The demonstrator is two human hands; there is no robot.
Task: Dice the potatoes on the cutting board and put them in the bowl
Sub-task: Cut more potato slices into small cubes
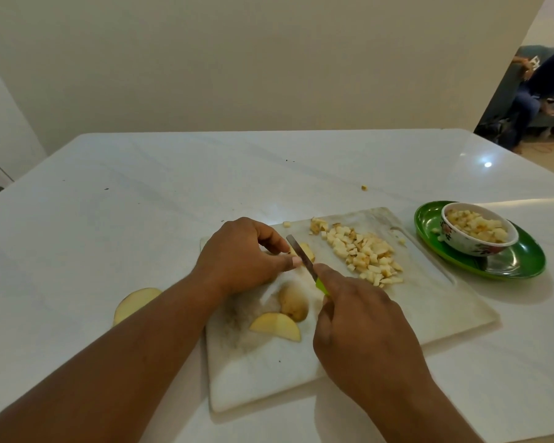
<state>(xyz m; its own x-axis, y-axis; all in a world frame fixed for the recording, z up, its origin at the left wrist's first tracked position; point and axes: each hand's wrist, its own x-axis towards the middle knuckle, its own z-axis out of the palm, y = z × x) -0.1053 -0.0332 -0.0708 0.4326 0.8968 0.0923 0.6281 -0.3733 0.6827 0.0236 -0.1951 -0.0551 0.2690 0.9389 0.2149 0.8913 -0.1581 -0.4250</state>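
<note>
Left hand (237,251) pins the potato piece (307,250) steady (fingers curled clear) — right hand (359,327) clenches the knife (301,255) mid-cut.

I have one head-worn wide-angle view, facing forward and down, close over the desk (109,219) and cutting board (429,302); wall beyond.

Your left hand (240,251) pins a potato piece (307,251) on the cutting board (429,302) while your right hand (362,327) grips the green-handled knife (301,255), blade on that piece. Diced potato (363,254) lies heaped just right of it. The bowl (478,233), far right, sits on a green plate (522,260).
</note>
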